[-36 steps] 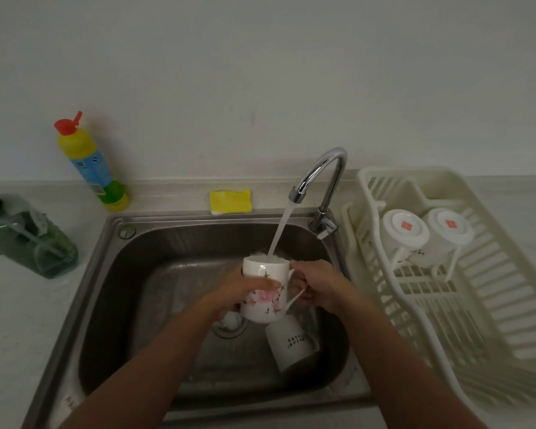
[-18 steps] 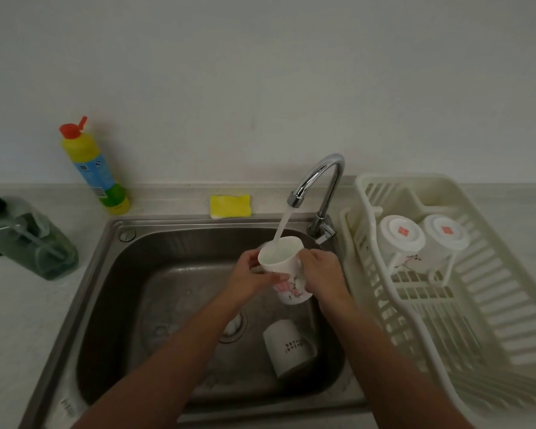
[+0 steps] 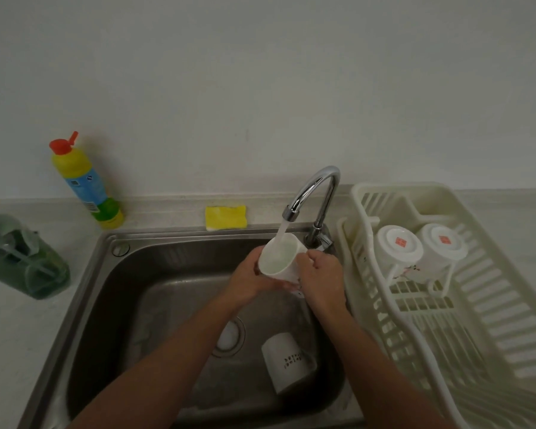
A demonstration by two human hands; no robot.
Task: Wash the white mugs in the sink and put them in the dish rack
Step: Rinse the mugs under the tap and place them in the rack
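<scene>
Rinsing under running water. A white mug (image 3: 280,257), tilted with its mouth toward the camera, sits between both hands beneath the faucet (image 3: 319,187), above the sink (image 3: 106,289). The left hand (image 3: 251,281) curls round its left wall and base, and the right hand (image 3: 321,275) grips its right side. A second mug (image 3: 287,365) lies on its side near the drain. The inverted mugs (image 3: 398,249) rest side by side in the dish rack (image 3: 492,305) to the right of the sink.
</scene>
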